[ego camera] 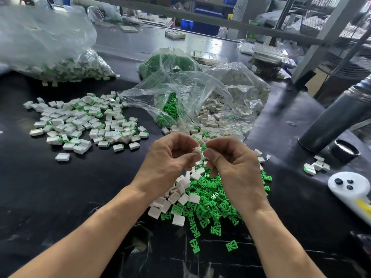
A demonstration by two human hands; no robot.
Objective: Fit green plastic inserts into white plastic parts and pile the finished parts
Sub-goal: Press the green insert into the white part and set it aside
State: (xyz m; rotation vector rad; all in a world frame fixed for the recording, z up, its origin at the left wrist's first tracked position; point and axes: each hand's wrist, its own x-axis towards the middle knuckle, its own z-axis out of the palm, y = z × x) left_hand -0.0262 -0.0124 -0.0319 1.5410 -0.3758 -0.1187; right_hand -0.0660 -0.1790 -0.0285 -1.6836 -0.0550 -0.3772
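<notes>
My left hand (170, 155) pinches a white plastic part (197, 151) between thumb and fingers. My right hand (230, 159) pinches a green insert (203, 147) right against that part, above the middle of the black table (60, 197). Below my hands lies a loose heap of green inserts (210, 203) with empty white parts (180, 193) along its left side. A spread pile of finished parts (84, 121), white with green showing, lies to the left.
An open clear bag (200, 97) behind my hands holds green inserts and white parts. Another big bag of finished parts (60, 63) sits far left. A dark cylinder (337, 117), a black cap (344, 150), a white device (353, 191) and a few parts (316, 166) are on the right.
</notes>
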